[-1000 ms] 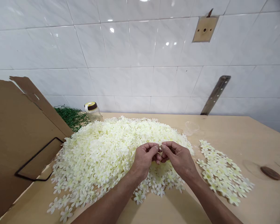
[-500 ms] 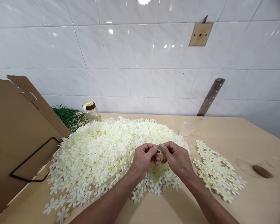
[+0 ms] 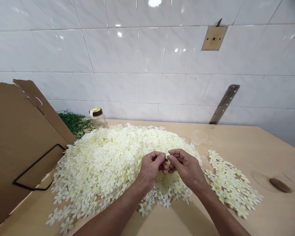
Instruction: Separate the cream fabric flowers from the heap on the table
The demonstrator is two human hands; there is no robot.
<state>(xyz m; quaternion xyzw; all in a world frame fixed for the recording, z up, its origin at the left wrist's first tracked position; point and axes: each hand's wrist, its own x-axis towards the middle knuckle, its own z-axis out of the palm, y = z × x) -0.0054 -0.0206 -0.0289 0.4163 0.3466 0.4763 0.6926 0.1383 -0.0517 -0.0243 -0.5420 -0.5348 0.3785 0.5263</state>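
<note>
My left hand (image 3: 151, 167) is closed in a pinch, thumb against forefinger; a tiny pale bit shows at the tips, too small to name. Close beside it, my right hand (image 3: 185, 167) has its thumb and forefinger slightly apart, with nothing plainly visible between them. Both hands hover over the near right part of a big heap of cream-white artificial flowers (image 3: 108, 157) with pale yellow centres. To the right of my right forearm, a smaller patch of the same flowers (image 3: 232, 183) lies spread on the table.
A cardboard box (image 3: 24, 144) with a black wire frame (image 3: 34, 167) stands at the left. Behind the heap are green artificial foliage (image 3: 75, 123) and a capped bottle (image 3: 98, 118). A clear cup (image 3: 199, 137) and a dark brown oval thing (image 3: 280, 185) lie rightward on the wooden table (image 3: 236, 137).
My right thumb and forefinger have parted and drawn slightly away from the left fingertips. The left hand keeps its pinch. The whole view has shifted a little.
</note>
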